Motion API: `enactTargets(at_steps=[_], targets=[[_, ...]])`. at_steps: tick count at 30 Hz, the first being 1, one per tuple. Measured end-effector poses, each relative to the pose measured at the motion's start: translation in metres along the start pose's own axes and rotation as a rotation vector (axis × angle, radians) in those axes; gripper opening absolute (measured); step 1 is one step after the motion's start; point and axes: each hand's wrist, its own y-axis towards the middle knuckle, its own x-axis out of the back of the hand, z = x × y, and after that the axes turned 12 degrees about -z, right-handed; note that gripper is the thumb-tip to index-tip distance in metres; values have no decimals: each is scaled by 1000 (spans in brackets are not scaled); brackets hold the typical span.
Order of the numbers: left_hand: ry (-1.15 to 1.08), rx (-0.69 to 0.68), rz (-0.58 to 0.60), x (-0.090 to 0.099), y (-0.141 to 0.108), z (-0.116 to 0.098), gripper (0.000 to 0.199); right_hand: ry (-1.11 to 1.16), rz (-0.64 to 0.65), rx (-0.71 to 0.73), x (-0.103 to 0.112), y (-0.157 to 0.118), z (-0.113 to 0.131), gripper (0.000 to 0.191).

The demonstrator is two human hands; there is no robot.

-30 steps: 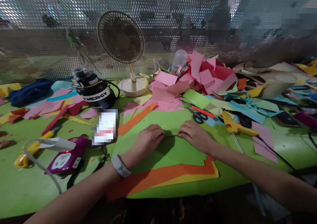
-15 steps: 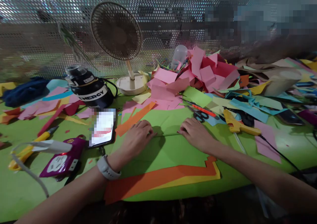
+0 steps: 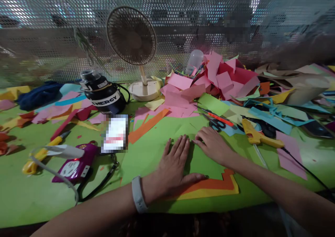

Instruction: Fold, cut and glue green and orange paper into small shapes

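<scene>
Head view: green paper [image 3: 146, 160] lies before me on the table [image 3: 31, 204], over an orange sheet [image 3: 216, 184] and a yellow sheet [image 3: 206, 192].
Left hand [image 3: 170, 169]: palm down on the green paper, fingers spread, thumb out rightward, gripping nothing.
Right hand [image 3: 214, 145]: fingers curled at the paper, near my left fingertips; whether they pinch it, I cannot tell.
Scissors [image 3: 217, 125]: just beyond my right hand.

Dim light casts soft shadows (the phone screen [image 3: 115, 133] glows).
</scene>
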Motion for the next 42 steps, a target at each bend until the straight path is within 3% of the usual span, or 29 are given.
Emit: enactTargets(at_steps=[10,24,30,36,42], targets=[[22,91,33,6,4,-5,99,35,34,-24,5,0,2,13],[34,99,38,6,6,-6,101,46,23,-32,6,-1,2,15],[50,91,26,7,6,-6,101,-33,35,-92,11,-9,-12,16],[69,43,-78,3,3,-4,95,-73,9,-117,16,-24,-32,19],[83,9,-77,1,2,-2,96,-95,-19,-170,29,-31,-44,18]])
